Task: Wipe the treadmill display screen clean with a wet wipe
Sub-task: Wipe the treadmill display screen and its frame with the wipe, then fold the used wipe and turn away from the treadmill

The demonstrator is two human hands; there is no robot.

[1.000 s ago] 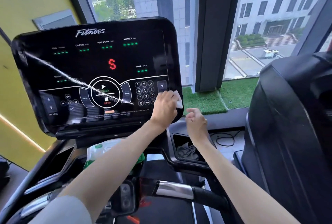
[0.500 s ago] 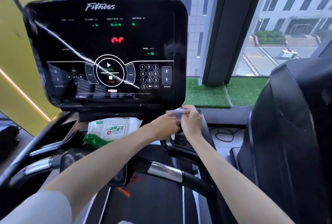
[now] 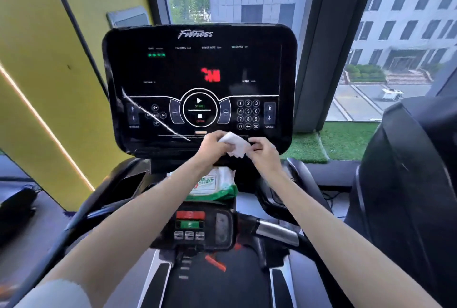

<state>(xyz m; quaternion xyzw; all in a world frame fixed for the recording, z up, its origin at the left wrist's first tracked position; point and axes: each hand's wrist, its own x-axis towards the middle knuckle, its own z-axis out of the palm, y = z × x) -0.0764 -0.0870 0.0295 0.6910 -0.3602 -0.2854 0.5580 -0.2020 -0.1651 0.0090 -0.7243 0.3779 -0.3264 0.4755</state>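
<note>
The black treadmill display screen [image 3: 197, 73] stands upright in front of me, lit with red digits and a white keypad; a pale streak crosses its lower left. A white wet wipe [image 3: 235, 145] is held just below the screen's bottom edge. My left hand [image 3: 212, 145] grips its left side and my right hand [image 3: 263, 150] pinches its right side. The wipe looks partly spread between the two hands and does not touch the screen.
A green-and-white pack of wet wipes [image 3: 212, 184] lies on the console tray under my hands. Below it is a control panel [image 3: 195, 226] with red and green buttons, and handlebars [image 3: 277, 232] either side. Another dark machine [image 3: 408, 184] stands at right; yellow wall at left.
My left hand left the screen's lower right and met my right hand over the cup holder. Both hands then moved up to the screen's bottom centre with the wipe opened out between them.
</note>
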